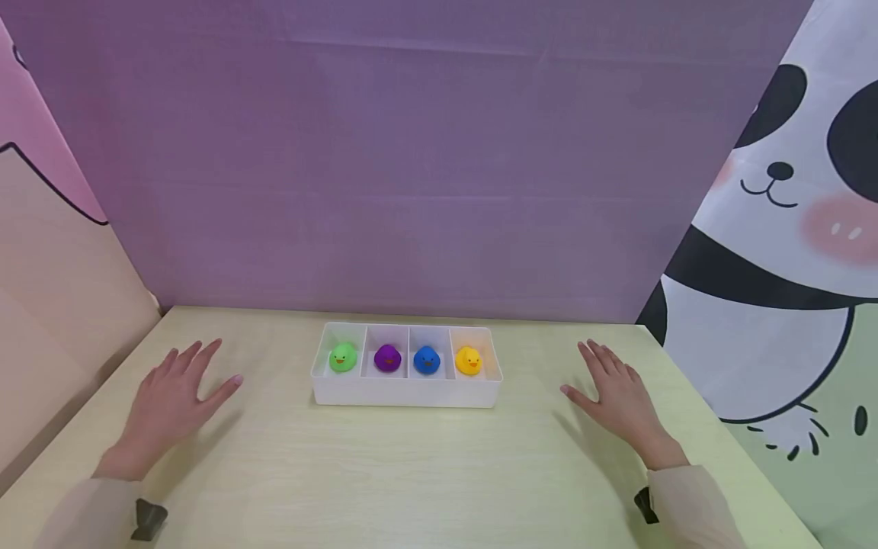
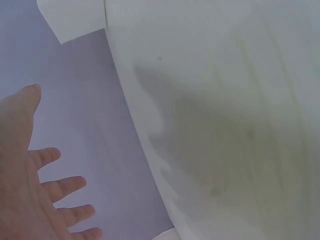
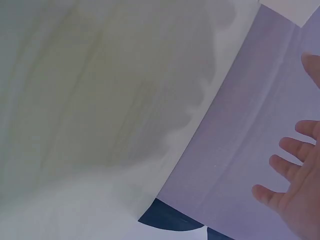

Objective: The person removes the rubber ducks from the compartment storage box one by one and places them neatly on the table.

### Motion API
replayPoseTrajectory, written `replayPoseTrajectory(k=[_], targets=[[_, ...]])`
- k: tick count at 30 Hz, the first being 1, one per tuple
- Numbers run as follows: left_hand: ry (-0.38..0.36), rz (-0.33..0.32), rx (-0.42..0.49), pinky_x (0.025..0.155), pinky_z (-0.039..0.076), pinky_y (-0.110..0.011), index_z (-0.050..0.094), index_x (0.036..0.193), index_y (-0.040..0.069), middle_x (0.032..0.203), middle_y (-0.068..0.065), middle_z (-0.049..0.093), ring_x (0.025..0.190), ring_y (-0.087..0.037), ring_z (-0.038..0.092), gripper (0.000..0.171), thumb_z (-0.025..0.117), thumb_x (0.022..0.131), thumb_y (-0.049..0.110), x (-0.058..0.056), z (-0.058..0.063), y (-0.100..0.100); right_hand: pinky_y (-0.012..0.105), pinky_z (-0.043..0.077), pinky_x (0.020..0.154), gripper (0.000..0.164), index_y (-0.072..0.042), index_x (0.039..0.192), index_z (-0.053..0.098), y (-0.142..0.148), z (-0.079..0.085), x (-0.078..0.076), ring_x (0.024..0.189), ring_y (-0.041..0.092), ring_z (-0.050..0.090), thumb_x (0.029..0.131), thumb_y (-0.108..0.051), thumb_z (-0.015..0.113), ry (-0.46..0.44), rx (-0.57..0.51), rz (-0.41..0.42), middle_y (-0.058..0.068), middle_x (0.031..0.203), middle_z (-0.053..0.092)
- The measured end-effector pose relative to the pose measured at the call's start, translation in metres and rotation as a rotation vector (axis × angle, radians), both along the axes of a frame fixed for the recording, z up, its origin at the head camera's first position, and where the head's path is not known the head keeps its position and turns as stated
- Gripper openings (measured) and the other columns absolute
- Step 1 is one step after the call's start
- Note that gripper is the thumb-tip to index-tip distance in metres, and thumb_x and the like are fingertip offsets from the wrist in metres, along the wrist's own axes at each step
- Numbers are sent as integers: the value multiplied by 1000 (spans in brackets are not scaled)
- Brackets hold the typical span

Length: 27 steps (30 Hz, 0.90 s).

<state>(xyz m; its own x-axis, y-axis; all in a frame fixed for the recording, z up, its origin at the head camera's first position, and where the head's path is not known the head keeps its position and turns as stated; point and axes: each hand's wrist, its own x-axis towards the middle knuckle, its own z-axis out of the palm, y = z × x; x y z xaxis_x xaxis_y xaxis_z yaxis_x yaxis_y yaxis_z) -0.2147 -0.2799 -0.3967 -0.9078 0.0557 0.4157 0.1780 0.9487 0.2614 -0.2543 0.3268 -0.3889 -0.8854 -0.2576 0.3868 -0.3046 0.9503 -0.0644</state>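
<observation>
A white tray (image 1: pixel 405 393) with a row of compartments stands near the back middle of the table. From left to right its compartments hold a green duck (image 1: pixel 343 357), a purple duck (image 1: pixel 387 358), a blue duck (image 1: pixel 427 360) and a yellow duck (image 1: pixel 469 361), one in each. Left of the tray and apart from it, my left hand (image 1: pixel 174 400) has its fingers straight and spread, holding nothing. On the opposite side my right hand (image 1: pixel 617 395) is likewise extended, thumb toward the tray, with nothing in it. In the wrist views each hand's fingers show spread, and a tray corner (image 2: pixel 75 17) appears.
The pale wooden table (image 1: pixel 405 473) ends at a purple backdrop (image 1: pixel 411 168). A panel with a panda picture (image 1: pixel 775 320) stands at the right edge, and a pink and beige panel (image 1: pixel 55 305) borders the left side.
</observation>
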Motion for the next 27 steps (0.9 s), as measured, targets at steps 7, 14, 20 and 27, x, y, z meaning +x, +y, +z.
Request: replayPoseTrajectory(k=[7, 14, 20, 27], targets=[[42, -50, -10, 89, 32, -63, 41, 134, 7, 129, -28, 46, 115, -53, 39, 67, 55, 85, 50, -4, -5, 8, 58, 32, 96, 72, 0, 136, 37, -5, -2, -4, 125, 41, 36, 83, -40, 63, 53, -15, 53, 23, 137, 39], [78, -82, 4, 80, 38, -64, 45, 131, 6, 124, -26, 51, 111, -49, 45, 64, 58, 84, 48, -7, -8, 16, 58, 35, 94, 69, 2, 134, 40, -12, -4, -8, 121, 41, 41, 82, -36, 65, 71, -17, 89, 22, 134, 44], [61, -92, 12, 79, 40, -63, 46, 130, 7, 122, -23, 53, 110, -46, 47, 63, 58, 84, 49, -8, -7, 24, 57, 37, 91, 66, 2, 131, 43, -21, -3, -9, 118, 41, 45, 81, -34, 66, 69, -19, 114, 22, 131, 47], [91, -112, 13, 75, 42, -60, 49, 128, 8, 120, -21, 56, 107, -44, 51, 61, 62, 82, 47, -13, -10, 32, 56, 40, 88, 62, 1, 129, 45, -32, -3, -15, 115, 38, 48, 82, -33, 66, 67, -20, 140, 19, 128, 50]])
